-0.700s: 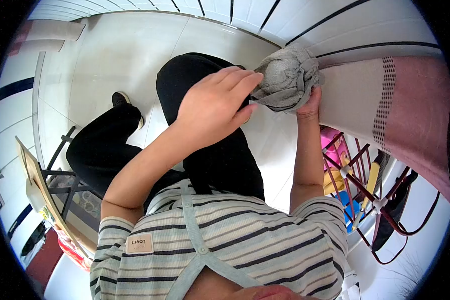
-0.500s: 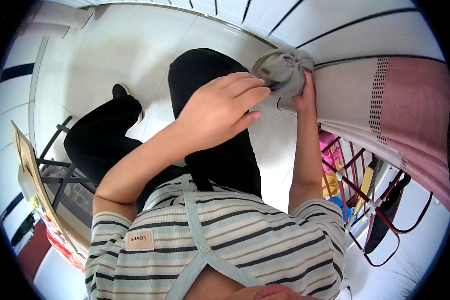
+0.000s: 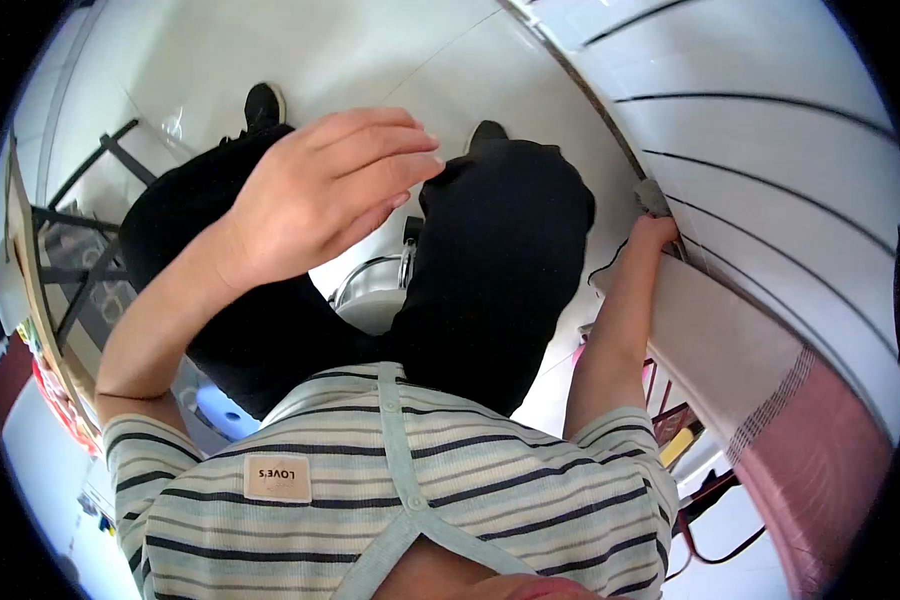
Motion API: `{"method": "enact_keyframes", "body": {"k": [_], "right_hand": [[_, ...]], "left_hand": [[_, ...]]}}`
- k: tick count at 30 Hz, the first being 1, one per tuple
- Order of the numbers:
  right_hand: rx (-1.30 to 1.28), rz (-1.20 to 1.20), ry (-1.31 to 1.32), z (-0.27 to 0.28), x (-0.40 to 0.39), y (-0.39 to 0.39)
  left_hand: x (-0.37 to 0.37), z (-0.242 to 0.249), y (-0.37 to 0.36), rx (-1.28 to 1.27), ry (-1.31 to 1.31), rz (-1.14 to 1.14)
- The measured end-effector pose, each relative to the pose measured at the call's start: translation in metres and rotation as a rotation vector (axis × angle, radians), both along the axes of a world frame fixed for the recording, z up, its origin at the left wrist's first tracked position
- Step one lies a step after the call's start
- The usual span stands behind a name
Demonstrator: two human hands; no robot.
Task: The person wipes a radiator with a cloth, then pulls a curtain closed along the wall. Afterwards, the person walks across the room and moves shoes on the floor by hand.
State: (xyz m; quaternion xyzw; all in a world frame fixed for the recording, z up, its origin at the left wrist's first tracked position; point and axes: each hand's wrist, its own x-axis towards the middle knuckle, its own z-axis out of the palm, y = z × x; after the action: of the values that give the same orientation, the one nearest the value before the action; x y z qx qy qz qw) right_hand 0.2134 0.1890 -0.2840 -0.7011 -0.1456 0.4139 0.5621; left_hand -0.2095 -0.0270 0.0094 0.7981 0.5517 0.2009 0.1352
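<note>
My left hand (image 3: 325, 195) hangs over my left thigh, back of the hand up, its fingers loosely stretched to the right and holding nothing. On the far right, my right arm reaches away from me. My right hand (image 3: 656, 232) is closed on a grey cloth (image 3: 652, 197), low at the corner where the floor meets the white panelled wall. Only a small part of the cloth shows beyond the fingers. The beige end of a beige and pink fabric cover (image 3: 705, 310) lies just beside that hand.
A dark-framed folding stand (image 3: 80, 235) is at the left. Between my legs sits a round white and metal object (image 3: 372, 300). A blue item (image 3: 225, 412) lies low left. Dark red rack bars (image 3: 670, 405) and a yellow item (image 3: 680, 442) are under the fabric.
My right hand has moved down and outward to the wall's foot with the grey cloth. My left hand has drawn away to the left. The view has shifted, showing the object between my legs.
</note>
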Motion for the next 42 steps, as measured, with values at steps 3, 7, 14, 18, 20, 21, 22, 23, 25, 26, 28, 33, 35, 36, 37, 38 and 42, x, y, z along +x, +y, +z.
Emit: {"method": "enact_keyframes", "body": {"k": [3,7,14,18,20,21,22,23,25,26,28,33,35,36,37,38,42], "right_hand": [[0.011,0.081,-0.197,0.008,-0.049,0.008],[0.072,0.313,-0.565,0.021,-0.127,0.007],[0.347,0.738,-1.337,0.027,-0.169,-0.027],[0.504,1.048,-1.619,0.028,-0.161,0.002],[0.289,1.066,-1.646,0.029,-0.189,0.018],[0.092,1.063,-1.659,0.032,-0.206,0.028],[0.097,1.064,-1.66,0.036,-0.222,0.034],[0.048,1.062,-1.698,0.041,-0.239,0.034],[0.0,1.062,-1.736,0.037,-0.245,0.038],[0.048,1.06,-1.774,0.03,-0.237,0.041],[0.1,1.064,-1.806,0.029,-0.235,0.038],[0.287,1.146,-1.781,0.041,-0.227,0.021],[0.343,1.116,-1.876,0.029,-0.222,0.026],[0.385,1.082,-1.964,0.026,-0.222,0.026],[0.381,1.097,-1.968,0.022,-0.225,0.032],[0.49,1.104,-1.951,0.017,-0.233,0.04],[0.887,1.255,-1.877,0.029,-0.307,0.063]], "left_hand": [[-0.032,-0.009,-0.003,-0.044,0.062,0.012],[-0.049,-0.017,-0.017,-0.142,0.166,0.063],[-0.048,-0.002,-0.062,-0.302,0.265,0.009],[-0.046,0.002,-0.075,-0.424,0.229,-0.033],[-0.051,0.003,-0.078,-0.46,0.217,-0.065],[-0.051,0.004,-0.079,-0.488,0.236,-0.088],[-0.052,0.003,-0.078,-0.514,0.257,-0.108],[-0.054,0.002,-0.076,-0.507,0.291,-0.142],[-0.051,0.003,-0.074,-0.512,0.264,-0.119],[-0.05,0.004,-0.074,-0.518,0.24,-0.1],[-0.051,0.007,-0.069,-0.505,0.238,-0.135],[-0.056,0.009,-0.074,-0.487,0.225,-0.181],[-0.058,0.008,-0.077,-0.493,0.332,-0.154],[-0.06,0.008,-0.077,-0.499,0.321,-0.148],[-0.063,0.008,-0.075,-0.474,0.338,-0.179],[-0.064,0.007,-0.076,-0.463,0.342,-0.196],[-0.065,0.004,-0.085,-0.418,0.253,-0.266]]}}
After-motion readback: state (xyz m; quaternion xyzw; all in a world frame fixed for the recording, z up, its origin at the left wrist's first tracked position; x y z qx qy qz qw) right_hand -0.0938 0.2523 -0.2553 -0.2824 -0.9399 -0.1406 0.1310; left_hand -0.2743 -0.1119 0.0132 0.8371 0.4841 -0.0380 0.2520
